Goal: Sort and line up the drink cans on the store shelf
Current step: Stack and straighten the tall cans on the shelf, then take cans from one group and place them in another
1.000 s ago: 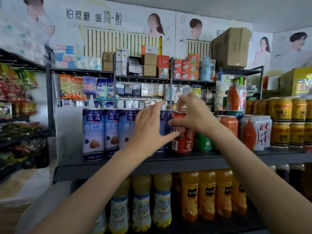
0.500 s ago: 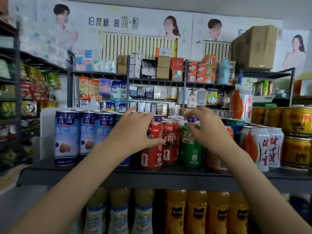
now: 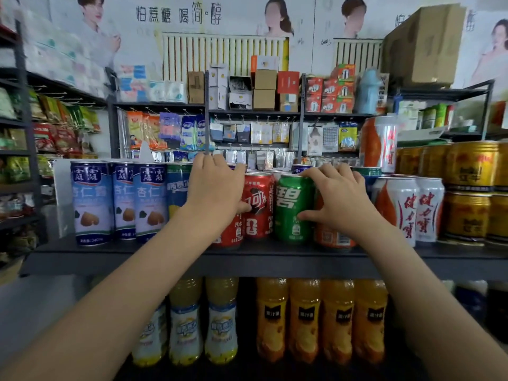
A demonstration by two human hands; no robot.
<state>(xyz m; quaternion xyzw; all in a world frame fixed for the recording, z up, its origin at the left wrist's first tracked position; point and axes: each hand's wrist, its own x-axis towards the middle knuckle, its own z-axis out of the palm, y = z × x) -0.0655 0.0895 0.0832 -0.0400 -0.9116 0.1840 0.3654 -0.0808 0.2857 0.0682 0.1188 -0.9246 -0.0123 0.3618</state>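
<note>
Drink cans stand on the dark grey shelf in front of me. My left hand grips a red cola can, its thumb reaching the second red cola can beside it. Right of those stands a green soda can. My right hand holds it, fingers curled over the top rim and thumb on its side. Behind that hand an orange can shows only its lower part. More can tops sit behind this row, mostly hidden.
Three tall blue-and-white cans and a blue-yellow can line the shelf's left. White-and-orange cans and stacked gold cans fill the right. Juice bottles stand on the shelf below. Snack racks flank the left.
My right hand set the red can down beside the other one, then moved right onto the green can. My left hand stayed on the left red can. The view came closer.
</note>
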